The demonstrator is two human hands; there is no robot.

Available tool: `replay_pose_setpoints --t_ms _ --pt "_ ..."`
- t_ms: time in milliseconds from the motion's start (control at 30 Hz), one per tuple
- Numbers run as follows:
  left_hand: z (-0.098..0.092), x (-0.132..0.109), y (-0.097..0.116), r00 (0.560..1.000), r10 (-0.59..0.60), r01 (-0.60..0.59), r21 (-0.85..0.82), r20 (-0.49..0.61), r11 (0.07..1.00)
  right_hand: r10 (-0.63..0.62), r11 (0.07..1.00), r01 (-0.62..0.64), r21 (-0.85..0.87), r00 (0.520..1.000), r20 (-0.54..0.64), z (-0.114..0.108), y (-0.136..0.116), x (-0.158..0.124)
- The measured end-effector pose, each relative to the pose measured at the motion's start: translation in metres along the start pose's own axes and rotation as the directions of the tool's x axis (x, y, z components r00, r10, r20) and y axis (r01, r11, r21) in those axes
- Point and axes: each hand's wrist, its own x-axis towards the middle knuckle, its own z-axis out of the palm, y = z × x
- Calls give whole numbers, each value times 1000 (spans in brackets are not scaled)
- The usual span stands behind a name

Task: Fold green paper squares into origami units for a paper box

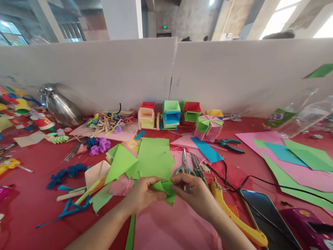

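Observation:
Between my hands is a small folded piece of green paper (165, 188), held above a pink sheet (171, 222). My left hand (146, 195) pinches its left side, thumb in front. On the right side, my right hand (191, 192) grips the paper's edge between thumb and fingers. Just beyond lies a stack of green sheets (154, 158), with a folded green triangle (121, 162) to its left. Scissors (185, 161) and a utility knife (199, 168) lie behind my right hand, which partly hides the scissors' handles.
Folded paper boxes (171, 116) stand along the white partition (104, 76). A yellow glue gun (236, 218), a phone (267, 215) and a black cable (275, 187) lie at right. Pliers (230, 144), plastic bottles (304, 116), a metal jug (62, 106) and wooden sticks (109, 125) are farther back.

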Motion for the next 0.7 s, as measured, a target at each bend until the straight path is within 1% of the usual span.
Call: replay_pose_setpoints --t_ms 67,167,367,467,567,700 --pt "0 0 -2 1000 22 -22 29 -10 999 -1 1000 1 -5 1000 0 1 -1 0" --pt "-1 3 -5 997 59 -59 13 -58 998 -2 998 3 57 1000 -23 0 0 0" --pt "-4 5 -4 989 98 -110 -103 -108 989 -14 992 33 120 987 -159 -5 1 -4" --pt "-4 4 -3 988 106 -119 -111 -111 987 -72 992 90 89 979 -193 -7 1 -5" --pt "-1 2 -1 989 83 -90 -53 -123 994 -156 988 157 -5 970 -186 -7 2 -4" --pt "4 -1 -1 992 81 -74 76 -100 994 -178 981 169 -93 980 -93 -2 2 -3"
